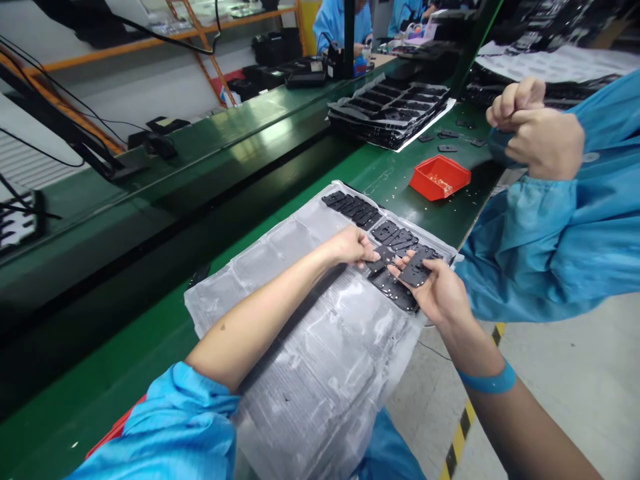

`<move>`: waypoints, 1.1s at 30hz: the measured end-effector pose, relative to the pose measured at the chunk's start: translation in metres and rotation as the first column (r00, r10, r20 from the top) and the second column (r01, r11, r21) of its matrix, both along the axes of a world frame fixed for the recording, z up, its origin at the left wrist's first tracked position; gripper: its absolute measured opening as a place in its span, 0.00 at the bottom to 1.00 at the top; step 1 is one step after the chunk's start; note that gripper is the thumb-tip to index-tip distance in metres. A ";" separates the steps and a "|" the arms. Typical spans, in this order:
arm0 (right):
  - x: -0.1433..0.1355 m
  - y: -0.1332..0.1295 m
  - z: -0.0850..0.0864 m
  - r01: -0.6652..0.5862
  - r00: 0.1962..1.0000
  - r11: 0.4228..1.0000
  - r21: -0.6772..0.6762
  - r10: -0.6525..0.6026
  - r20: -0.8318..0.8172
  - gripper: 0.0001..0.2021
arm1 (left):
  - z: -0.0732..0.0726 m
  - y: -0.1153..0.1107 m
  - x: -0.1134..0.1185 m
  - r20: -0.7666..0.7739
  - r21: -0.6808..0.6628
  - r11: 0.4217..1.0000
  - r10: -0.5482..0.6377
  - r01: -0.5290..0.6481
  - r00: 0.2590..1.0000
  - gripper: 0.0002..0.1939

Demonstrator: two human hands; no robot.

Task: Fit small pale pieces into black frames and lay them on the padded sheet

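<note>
My left hand pinches a flat black plate with small holes over the tray. In my right hand rests another thin black plate, held between the thumb and the fingers. Beneath and behind both hands, rows of similar black plates lie in the compartments of a tray lined with a translucent sheet. More plates lie just below my hands, partly hidden by them. The sheet covers the near and left part of the tray.
A red bin with small pale bits stands beyond the tray, near loose black plates. Stacked trays sit farther back on the green bench. At right, a co-worker's hands and blue sleeves come close to the tray.
</note>
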State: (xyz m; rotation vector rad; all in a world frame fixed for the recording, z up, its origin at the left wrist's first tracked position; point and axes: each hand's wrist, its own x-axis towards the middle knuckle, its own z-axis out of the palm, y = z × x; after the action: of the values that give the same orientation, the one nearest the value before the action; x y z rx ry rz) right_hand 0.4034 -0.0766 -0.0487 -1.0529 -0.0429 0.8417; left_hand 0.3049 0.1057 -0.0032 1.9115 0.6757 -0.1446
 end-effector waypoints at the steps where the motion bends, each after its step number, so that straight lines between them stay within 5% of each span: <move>1: 0.003 -0.001 -0.001 0.007 1.000 1.000 -0.003 -0.007 0.002 0.08 | -0.005 -0.002 0.000 -0.019 0.029 1.000 0.001 -0.001 1.000 0.18; 8: -0.007 0.004 0.011 -0.030 0.996 0.999 0.012 0.029 0.083 0.07 | -0.012 -0.018 0.000 0.003 0.298 0.951 0.090 -0.087 0.996 0.23; 15: -0.027 0.027 0.016 -0.091 0.980 0.996 0.023 0.085 0.177 0.10 | 0.006 -0.008 -0.003 0.112 0.102 0.994 0.025 -0.036 0.993 0.14; 21: -0.013 0.037 0.006 -0.004 0.967 0.997 -0.073 0.023 0.255 0.12 | 0.002 0.007 -0.006 0.095 0.024 0.998 0.062 -0.065 0.993 0.15; 28: 0.006 0.020 0.002 0.051 0.904 0.974 -0.219 0.048 0.425 0.19 | -0.014 0.007 0.000 -0.008 0.125 0.991 0.040 -0.039 0.999 0.19; 33: -0.001 0.030 0.003 0.059 0.832 0.963 -0.264 0.099 0.545 0.26 | -0.004 0.000 -0.001 0.099 0.202 0.976 0.058 -0.078 0.993 0.14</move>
State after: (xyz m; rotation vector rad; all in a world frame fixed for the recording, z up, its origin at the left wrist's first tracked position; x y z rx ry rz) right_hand 0.4022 -0.0465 -0.0456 -1.5376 -0.4450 0.5401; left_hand 0.3035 0.1057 -0.0067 2.0758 0.7149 0.0601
